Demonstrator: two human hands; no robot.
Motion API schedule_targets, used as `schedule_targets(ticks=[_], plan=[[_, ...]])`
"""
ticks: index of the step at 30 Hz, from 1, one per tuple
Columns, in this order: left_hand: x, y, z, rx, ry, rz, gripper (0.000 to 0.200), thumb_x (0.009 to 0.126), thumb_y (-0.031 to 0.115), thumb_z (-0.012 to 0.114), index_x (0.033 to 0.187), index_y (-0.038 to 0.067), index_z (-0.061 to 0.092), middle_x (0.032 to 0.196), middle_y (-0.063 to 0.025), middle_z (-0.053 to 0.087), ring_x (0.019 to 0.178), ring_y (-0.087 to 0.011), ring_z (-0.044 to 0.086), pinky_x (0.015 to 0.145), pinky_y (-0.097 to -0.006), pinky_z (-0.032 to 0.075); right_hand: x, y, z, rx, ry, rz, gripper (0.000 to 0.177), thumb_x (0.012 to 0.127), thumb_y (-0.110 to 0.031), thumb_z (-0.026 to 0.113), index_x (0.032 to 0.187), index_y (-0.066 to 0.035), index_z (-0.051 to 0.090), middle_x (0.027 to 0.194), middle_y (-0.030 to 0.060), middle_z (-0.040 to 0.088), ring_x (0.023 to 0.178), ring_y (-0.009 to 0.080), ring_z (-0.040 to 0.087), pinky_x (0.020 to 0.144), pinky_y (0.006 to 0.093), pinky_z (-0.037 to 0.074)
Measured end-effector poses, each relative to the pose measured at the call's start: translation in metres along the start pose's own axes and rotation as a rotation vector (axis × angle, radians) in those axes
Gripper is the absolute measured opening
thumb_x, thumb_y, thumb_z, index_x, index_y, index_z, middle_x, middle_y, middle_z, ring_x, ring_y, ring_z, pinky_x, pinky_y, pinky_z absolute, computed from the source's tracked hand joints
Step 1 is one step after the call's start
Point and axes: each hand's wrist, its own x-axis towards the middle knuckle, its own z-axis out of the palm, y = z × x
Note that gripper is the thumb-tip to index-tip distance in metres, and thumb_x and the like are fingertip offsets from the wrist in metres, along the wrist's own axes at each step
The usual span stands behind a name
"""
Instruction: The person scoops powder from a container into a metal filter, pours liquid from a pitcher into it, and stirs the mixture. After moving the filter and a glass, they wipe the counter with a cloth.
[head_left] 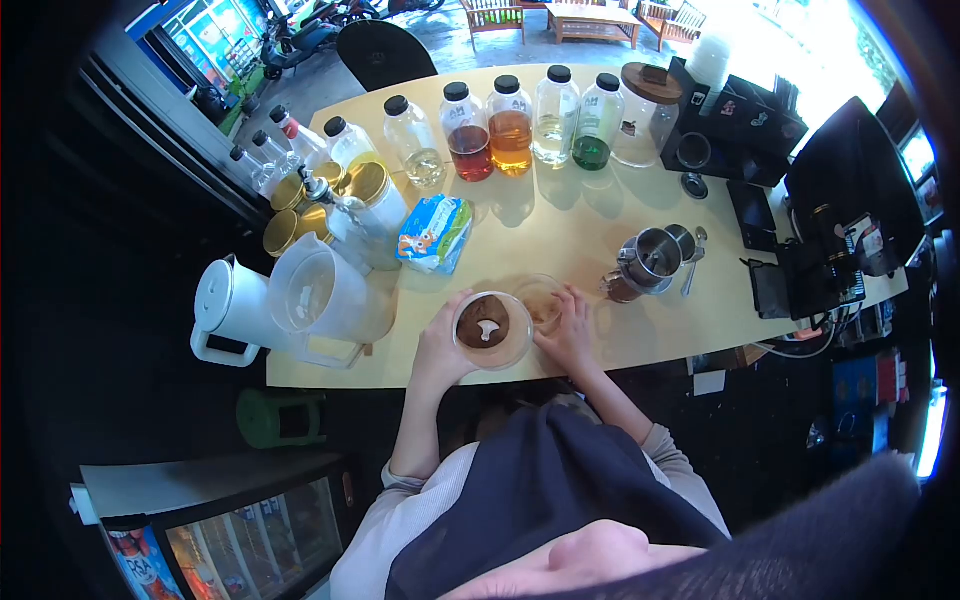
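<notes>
My left hand is wrapped round the side of a clear round tub near the table's front edge. Brown powder lies inside it, with a small white scoop resting on top. Just right of the tub, my right hand grips the edge of a clear, round, lid-like piece. That piece overlaps the tub's right rim in this view. My right fingers curl over its right side.
A blue tissue pack lies beyond my left hand. Left stand a clear pitcher and a white kettle. Syrup bottles line the back. Metal cups and a spoon sit right, before a dark monitor.
</notes>
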Motion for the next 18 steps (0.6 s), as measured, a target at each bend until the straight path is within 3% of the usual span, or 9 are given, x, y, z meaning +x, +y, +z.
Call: schedule_targets(ticks=[3, 5, 6, 8, 12, 14, 18], plan=[[0.000, -0.003, 0.006, -0.051, 0.024, 0.054, 0.081, 0.061, 0.020, 0.091, 0.132, 0.006, 0.054, 0.119, -0.0126, 0.067, 0.108, -0.0254, 0.067, 0.095, -0.0360, 0.053, 0.006, -0.020, -0.023, -0.107, 0.135, -0.066, 0.052, 0.073, -0.008, 0.077, 0.120, -0.003, 0.054, 0.130, 0.0199, 0.049, 0.118, 0.0357, 0.053, 0.100, 0.0430, 0.044], [0.001, 0.003, 0.006, 0.059, 0.002, 0.106, 0.086, 0.062, 0.031, 0.091, 0.133, 0.005, 0.050, 0.125, -0.0164, 0.063, 0.113, -0.0337, 0.064, 0.096, -0.0419, 0.053, 0.007, -0.049, -0.060, 0.420, 0.144, -0.036, 0.033, 0.075, -0.004, 0.072, 0.107, -0.005, 0.064, 0.115, 0.0163, 0.059, 0.097, 0.0279, 0.061, 0.084, 0.0379, 0.050], [0.000, 0.006, 0.007, 0.057, -0.005, 0.099, 0.086, 0.062, 0.031, 0.091, 0.133, 0.005, 0.050, 0.125, -0.0164, 0.063, 0.113, -0.0337, 0.064, 0.096, -0.0419, 0.053, 0.010, -0.068, -0.079, 0.418, 0.140, -0.027, 0.033, 0.075, -0.004, 0.072, 0.107, -0.005, 0.064, 0.115, 0.0163, 0.059, 0.097, 0.0279, 0.061, 0.084, 0.0379, 0.050], [0.002, 0.009, 0.010, 0.084, -0.008, 0.162, 0.084, 0.064, 0.032, 0.089, 0.133, 0.004, 0.050, 0.128, -0.0175, 0.061, 0.116, -0.0349, 0.062, 0.098, -0.0427, 0.052, 0.020, -0.104, -0.112, 0.356, -0.104, -0.467, 0.018, 0.077, -0.001, 0.071, 0.094, -0.008, 0.070, 0.094, 0.0072, 0.065, 0.078, 0.0187, 0.060, 0.070, 0.0334, 0.050], [0.005, 0.007, 0.022, 0.223, 0.014, 0.284, 0.087, 0.064, 0.032, 0.087, 0.136, 0.003, 0.047, 0.131, -0.0166, 0.059, 0.115, -0.0352, 0.062, 0.097, -0.0431, 0.052, 0.031, -0.133, -0.128, 0.037, -0.242, -0.660, 0.016, 0.077, -0.007, 0.074, 0.092, -0.011, 0.073, 0.080, 0.0000, 0.065, 0.081, 0.0165, 0.058, 0.072, 0.0337, 0.047], [0.005, 0.006, 0.024, 0.275, -0.005, 0.321, 0.091, 0.063, 0.036, 0.087, 0.137, 0.003, 0.046, 0.133, -0.0164, 0.057, 0.118, -0.0358, 0.060, 0.097, -0.0434, 0.052, 0.032, -0.134, -0.128, -0.298, -0.433, -0.650, 0.018, 0.074, -0.013, 0.071, 0.092, -0.011, 0.073, 0.082, -0.0023, 0.065, 0.095, 0.0159, 0.059, 0.078, 0.0336, 0.044], [0.005, 0.013, 0.026, 0.213, -0.006, 0.238, 0.085, 0.065, 0.032, 0.088, 0.134, 0.004, 0.049, 0.133, -0.0168, 0.057, 0.123, -0.0353, 0.057, 0.101, -0.0431, 0.050, 0.027, -0.129, -0.112, -0.388, -0.361, -0.610, 0.023, 0.073, -0.016, 0.068, 0.096, -0.011, 0.072, 0.083, -0.0024, 0.066, 0.100, 0.0158, 0.058, 0.079, 0.0336, 0.041]])
